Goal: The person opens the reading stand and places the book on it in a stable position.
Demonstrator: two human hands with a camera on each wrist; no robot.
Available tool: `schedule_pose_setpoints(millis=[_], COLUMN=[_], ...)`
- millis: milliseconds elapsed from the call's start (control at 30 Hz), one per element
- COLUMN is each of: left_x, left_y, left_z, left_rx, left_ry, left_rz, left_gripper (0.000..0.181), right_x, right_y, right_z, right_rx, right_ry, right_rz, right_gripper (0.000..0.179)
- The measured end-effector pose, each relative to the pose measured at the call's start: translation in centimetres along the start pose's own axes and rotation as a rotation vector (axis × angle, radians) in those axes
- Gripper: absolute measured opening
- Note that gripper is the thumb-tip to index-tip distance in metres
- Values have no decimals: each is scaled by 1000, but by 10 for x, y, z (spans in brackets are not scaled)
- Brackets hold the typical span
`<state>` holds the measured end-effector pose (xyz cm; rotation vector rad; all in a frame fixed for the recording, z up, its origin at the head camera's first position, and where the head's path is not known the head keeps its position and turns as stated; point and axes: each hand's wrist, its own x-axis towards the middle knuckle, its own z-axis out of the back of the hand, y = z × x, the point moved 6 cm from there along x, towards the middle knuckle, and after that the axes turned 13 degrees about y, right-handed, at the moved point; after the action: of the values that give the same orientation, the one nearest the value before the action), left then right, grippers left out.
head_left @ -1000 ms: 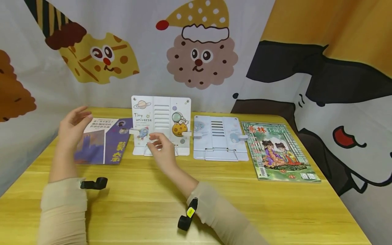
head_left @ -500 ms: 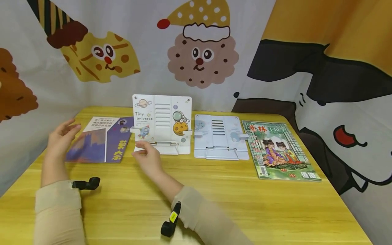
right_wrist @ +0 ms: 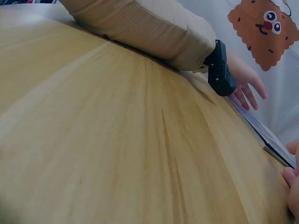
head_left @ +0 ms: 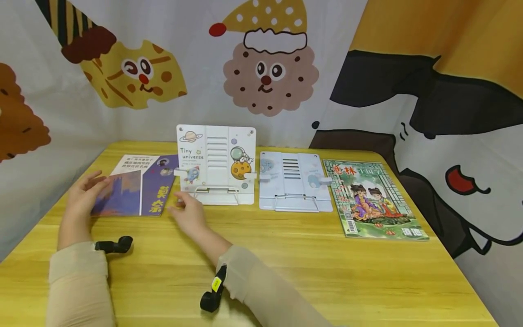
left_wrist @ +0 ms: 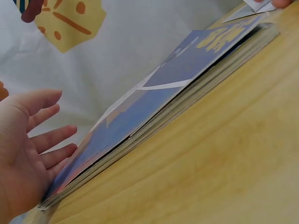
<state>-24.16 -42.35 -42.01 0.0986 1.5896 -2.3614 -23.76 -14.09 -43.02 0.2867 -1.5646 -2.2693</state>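
A purple paperback book (head_left: pixel 153 190) with yellow lettering lies flat at the left of the table. My left hand (head_left: pixel 83 195) is at its left edge, fingers spread; in the left wrist view that hand (left_wrist: pixel 28 144) has its lower fingers right at the book's end and its thumb raised above. Near the book's lower right corner is my right hand (head_left: pixel 189 215), fingers loosely bent and pointing toward the book. Only a bit of the right hand's fingers (right_wrist: pixel 292 177) shows in the right wrist view, close to the book's edge (right_wrist: pixel 268 140).
Just right of the book stands an upright white bookstand (head_left: pixel 216 159) with space drawings and a wire ledge. Beside it a pale blue bookstand (head_left: pixel 294 181) leans back lower. A green magazine (head_left: pixel 376 200) lies at the right. A printed curtain (head_left: pixel 163 122) hangs behind the wooden table (head_left: pixel 347 281).
My right hand has moved left and down, from in front of the white bookstand to the book's right side. My left hand has moved left and down to the book's left edge.
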Motion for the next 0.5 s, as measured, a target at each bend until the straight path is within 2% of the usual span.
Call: schedule_pose_setpoints(millis=[167, 300, 500], left_x=[-2, -1, 3], left_y=[3, 3, 1], left_z=[2, 2, 0], left_rx=[-8, 4, 99], left_ry=[-11, -15, 4], left_rz=[37, 36, 5], left_gripper=[76, 75, 75], right_x=[5, 7, 9], right_y=[4, 10, 17], right_z=[-9, -15, -20], right_rx=[-174, -347, -581], right_ry=[62, 108, 130], right_rz=[4, 13, 35], right_gripper=[46, 47, 46])
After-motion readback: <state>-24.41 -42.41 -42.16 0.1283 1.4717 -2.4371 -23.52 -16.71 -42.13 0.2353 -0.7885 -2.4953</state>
